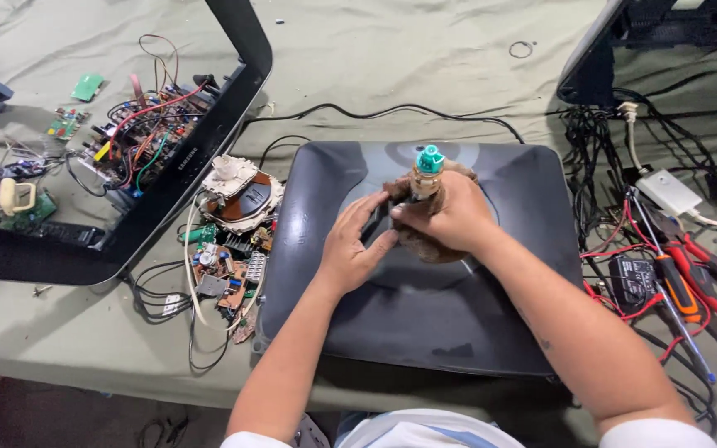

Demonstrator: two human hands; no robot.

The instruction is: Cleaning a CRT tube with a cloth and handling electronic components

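Fingers of your right hand point(450, 217) wrap the small bottle point(426, 174) and brown cloth point(425, 242); bottle upright, green cap point(430, 158) pointing away (over the dark monitor back point(425, 315)). Left hand point(357, 245) nearer, fingers loosely spread, seemingly touching the cloth.

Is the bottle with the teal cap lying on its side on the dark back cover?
No. The bottle stands upright in the right hand, wrapped in a brown cloth.
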